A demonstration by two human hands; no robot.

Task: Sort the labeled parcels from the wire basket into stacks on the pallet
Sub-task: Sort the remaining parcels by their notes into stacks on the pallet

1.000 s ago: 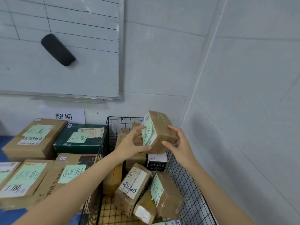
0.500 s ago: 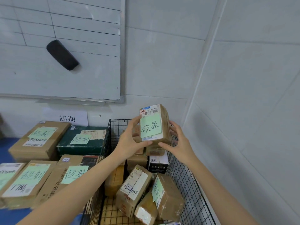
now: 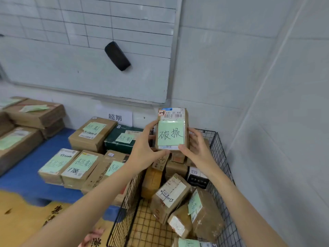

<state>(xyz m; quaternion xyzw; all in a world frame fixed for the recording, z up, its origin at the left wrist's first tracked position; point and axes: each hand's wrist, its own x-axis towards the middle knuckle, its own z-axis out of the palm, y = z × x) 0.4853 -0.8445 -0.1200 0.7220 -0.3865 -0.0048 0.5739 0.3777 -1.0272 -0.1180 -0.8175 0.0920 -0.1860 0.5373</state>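
Note:
Both hands hold a small brown parcel [image 3: 171, 129] upright above the black wire basket [image 3: 219, 157], its green handwritten note facing me. My left hand [image 3: 145, 147] grips its left side and bottom edge. My right hand [image 3: 195, 148] grips its right side and bottom corner. Several more taped parcels [image 3: 170, 196] lie jumbled inside the basket below. Left of the basket, the blue pallet [image 3: 28, 177] carries stacks of labelled boxes [image 3: 80, 164] with green notes.
A whiteboard [image 3: 85, 50] with a black eraser [image 3: 117, 56] hangs on the back wall above the pallet. A white paper sign [image 3: 115, 116] is stuck on the wall under it. The grey side wall runs close along the basket's right. A yellow carton [image 3: 26, 216] lies at lower left.
The parcel has been turned upright so its green note faces me. The view has swung left, bringing more of the pallet and its stacks into sight.

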